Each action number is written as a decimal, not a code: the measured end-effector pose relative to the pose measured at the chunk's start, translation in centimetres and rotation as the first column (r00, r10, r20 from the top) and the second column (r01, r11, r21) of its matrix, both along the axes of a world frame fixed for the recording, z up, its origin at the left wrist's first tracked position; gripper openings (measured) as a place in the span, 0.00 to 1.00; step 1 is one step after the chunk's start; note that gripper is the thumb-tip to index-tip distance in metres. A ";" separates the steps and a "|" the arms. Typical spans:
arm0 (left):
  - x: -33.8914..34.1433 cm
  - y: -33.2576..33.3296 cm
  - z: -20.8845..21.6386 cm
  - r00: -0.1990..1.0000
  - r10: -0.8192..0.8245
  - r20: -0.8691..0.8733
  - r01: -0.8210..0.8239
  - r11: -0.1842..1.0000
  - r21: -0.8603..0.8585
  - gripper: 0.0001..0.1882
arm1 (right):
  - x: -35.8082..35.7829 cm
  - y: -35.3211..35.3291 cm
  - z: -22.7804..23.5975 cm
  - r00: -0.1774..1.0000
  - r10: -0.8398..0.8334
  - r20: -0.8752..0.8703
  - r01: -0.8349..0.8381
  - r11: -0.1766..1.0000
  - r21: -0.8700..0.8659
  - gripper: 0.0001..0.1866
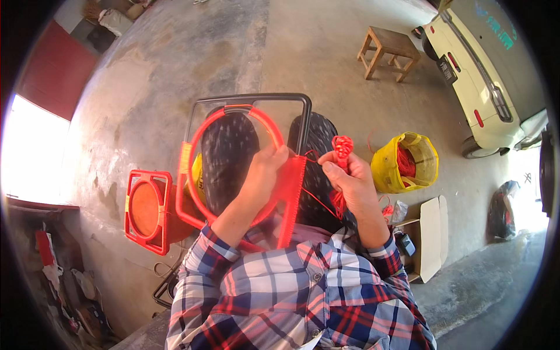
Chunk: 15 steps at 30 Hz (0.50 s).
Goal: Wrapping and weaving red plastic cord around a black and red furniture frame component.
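Across my lap lies a rectangular frame (251, 96) with a round ring (269, 123) inside it. Its top and upper right bars are bare black, while the ring and other sides are mostly wrapped in red cord. My left hand (265, 175) is closed on the frame beside the red-wrapped right bar (293, 192). Just right of that bar, my right hand (353, 184) grips a bundle of red cord (342, 146), thumb and forefinger pinched together. A thin strand runs from those fingers to the bar near its upper wrapped end. My left fingertips are partly hidden.
A similar red frame (165, 213) stands at left, near scissors (162, 268). On the right are a yellow bucket (389, 169) containing red cord and an open cardboard box (433, 239). Farther off stand a wooden stool (394, 42) and a pale vehicle (475, 81).
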<state>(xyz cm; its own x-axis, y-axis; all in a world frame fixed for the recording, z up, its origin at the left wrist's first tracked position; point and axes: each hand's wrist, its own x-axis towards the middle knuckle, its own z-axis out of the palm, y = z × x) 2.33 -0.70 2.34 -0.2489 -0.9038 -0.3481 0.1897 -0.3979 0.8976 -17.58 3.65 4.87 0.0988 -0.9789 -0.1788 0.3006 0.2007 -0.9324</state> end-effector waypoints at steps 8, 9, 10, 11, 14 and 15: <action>-1.0 1.0 -0.2 0.998 0.029 -0.059 -0.023 0.995 0.102 0.14 | 0.7 -2.6 -0.8 0.741 -0.123 -0.661 -0.125 0.941 -0.315 0.10; -1.1 1.0 -0.3 0.998 0.031 -0.062 -0.024 0.994 0.110 0.14 | 0.9 -2.8 -0.3 0.662 -0.112 -0.741 -0.198 0.928 -0.317 0.09; -1.3 1.2 -0.1 0.997 0.046 -0.064 -0.039 0.993 0.110 0.14 | 1.0 -3.0 0.0 0.576 -0.102 -0.811 -0.274 0.910 -0.310 0.09; -1.4 1.3 -0.1 0.996 0.060 -0.067 -0.053 0.993 0.109 0.13 | 1.1 -3.0 0.3 0.553 -0.100 -0.827 -0.296 0.904 -0.308 0.08; -1.1 1.3 -0.8 0.996 -0.013 0.093 0.005 0.996 0.092 0.12 | 1.0 -3.1 0.6 0.345 -0.156 -0.925 -0.419 0.857 -0.301 0.08; -1.1 1.2 -0.8 0.996 -0.013 0.091 0.005 0.995 0.098 0.12 | 1.0 -3.1 1.0 0.343 -0.151 -0.927 -0.420 0.858 -0.295 0.08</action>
<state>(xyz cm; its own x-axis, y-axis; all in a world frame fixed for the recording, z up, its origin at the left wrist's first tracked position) 1.23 0.51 1.55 -0.2201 -0.8625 -0.4557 0.1047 -0.4854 0.8680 -16.59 0.51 5.83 0.2950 -0.9427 0.1557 -0.7645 -0.3306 -0.5534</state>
